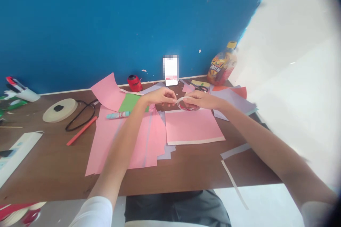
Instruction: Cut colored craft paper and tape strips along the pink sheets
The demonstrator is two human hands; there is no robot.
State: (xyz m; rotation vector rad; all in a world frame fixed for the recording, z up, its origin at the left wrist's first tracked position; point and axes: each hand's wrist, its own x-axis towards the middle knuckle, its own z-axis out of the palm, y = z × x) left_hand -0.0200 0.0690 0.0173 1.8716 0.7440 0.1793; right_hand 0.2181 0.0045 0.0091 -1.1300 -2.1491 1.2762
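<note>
A pink sheet (193, 126) lies flat on the table, with a white strip along its front edge. Above its back edge, my right hand (198, 99) grips a roll of tape (192, 108) with a red inner ring. From the roll a short pale end reaches to my left hand (162, 97), whose thumb and forefinger pinch it. Pink papers (135, 138) are spread under my left forearm, with a green piece (129, 102) and a light blue pen (117, 115) on them.
Behind my hands stand a lit phone (171, 71), a red object (134, 83) and a bottle (222, 64). Scissors (201, 87) lie near the wall. A large white roll (60, 110), black cable (93, 118), power strip (20, 154) and pen cup (28, 94) occupy the left.
</note>
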